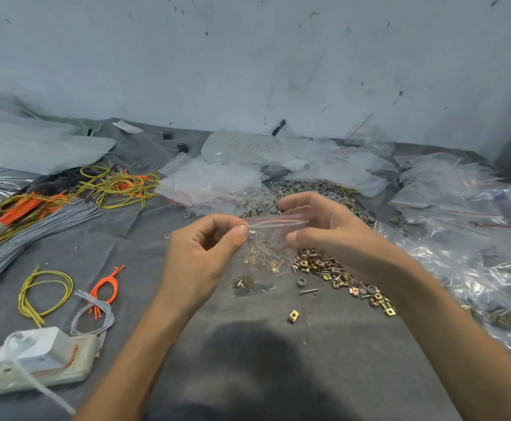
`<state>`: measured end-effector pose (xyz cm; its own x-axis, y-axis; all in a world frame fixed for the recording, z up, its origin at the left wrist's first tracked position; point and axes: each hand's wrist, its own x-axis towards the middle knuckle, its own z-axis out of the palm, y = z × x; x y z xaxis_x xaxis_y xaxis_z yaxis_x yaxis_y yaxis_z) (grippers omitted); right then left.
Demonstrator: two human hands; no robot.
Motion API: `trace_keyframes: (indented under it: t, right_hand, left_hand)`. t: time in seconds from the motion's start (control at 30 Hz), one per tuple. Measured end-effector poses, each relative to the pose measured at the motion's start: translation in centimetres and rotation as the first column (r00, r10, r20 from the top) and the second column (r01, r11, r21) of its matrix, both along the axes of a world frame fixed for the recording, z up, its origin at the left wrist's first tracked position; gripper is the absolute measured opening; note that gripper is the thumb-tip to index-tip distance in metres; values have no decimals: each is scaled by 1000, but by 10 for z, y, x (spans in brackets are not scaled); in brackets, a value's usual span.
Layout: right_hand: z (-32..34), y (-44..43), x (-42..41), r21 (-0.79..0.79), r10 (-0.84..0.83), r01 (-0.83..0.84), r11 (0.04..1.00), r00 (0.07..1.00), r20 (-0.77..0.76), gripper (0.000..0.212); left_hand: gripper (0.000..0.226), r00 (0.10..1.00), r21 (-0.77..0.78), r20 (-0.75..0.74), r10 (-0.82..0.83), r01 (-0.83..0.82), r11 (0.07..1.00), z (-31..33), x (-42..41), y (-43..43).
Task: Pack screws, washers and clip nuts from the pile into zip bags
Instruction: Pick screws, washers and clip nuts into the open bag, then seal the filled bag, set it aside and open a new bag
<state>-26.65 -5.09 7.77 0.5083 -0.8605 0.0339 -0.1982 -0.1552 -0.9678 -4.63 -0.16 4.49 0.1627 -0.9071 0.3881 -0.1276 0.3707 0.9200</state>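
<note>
Sealing step: left hand (199,253) and right hand (324,229) pinch the filled bag (266,244) at its red zip; next, press the strip shut along its length.

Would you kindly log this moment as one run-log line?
stage: sealing | left hand: pinching zip bag top | right hand: pinching top | contents: screws, clip nuts

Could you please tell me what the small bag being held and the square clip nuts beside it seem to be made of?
The zip bag looks like thin clear plastic film: its contents show through, and a red line runs along its top. The clip nuts appear to be metal with a yellowish, brassy plating, judging by their gold glints; the exact metal cannot be told.
</note>
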Motion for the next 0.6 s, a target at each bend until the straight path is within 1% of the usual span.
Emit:
trace_keyframes:
  t: [0.03, 0.1, 0.17, 0.23, 0.3, 0.43, 0.53, 0.6]
  right_hand:
    - [6, 2, 2, -102, -6, -3, 995, 996, -91, 39]
    - [17, 6, 12, -265, -13, -39, 963, 981, -192, 31]
    - [20, 12, 26, -393, -35, -63, 917, 971, -237, 16]
    - [23, 16, 35, -484, -94, -48, 874, 960, -264, 6]
    - [27, 18, 39, -544, -159, -41, 838, 936, -315, 5]
    - [33, 24, 44, -634, -229, -67, 771, 899, -374, 13]
    - [34, 27, 45, -669, -243, -60, 741, 905, -350, 21]
    - [33, 27, 44, -680, -247, -37, 733, 916, -316, 17]
  left_hand:
    - [9, 1000, -8, 23, -7, 7, 1000, 1, 0, 0]
    - [11, 998, -19, 65, -26, 27, 999, 3, -2, 0]
    - [9, 995, -27, 94, -42, 45, 999, 5, -1, 0]
    - [12, 992, -39, 120, -37, 42, 998, 6, 0, 2]
    - [4, 992, -42, 119, -47, 52, 998, 7, 3, 4]
    - [16, 991, -29, 109, -73, 76, 997, 10, 5, 9]
    - [10, 990, -30, 97, -102, 105, 994, 13, 5, 10]
    - [3, 987, -47, 108, -121, 127, 991, 16, 5, 11]
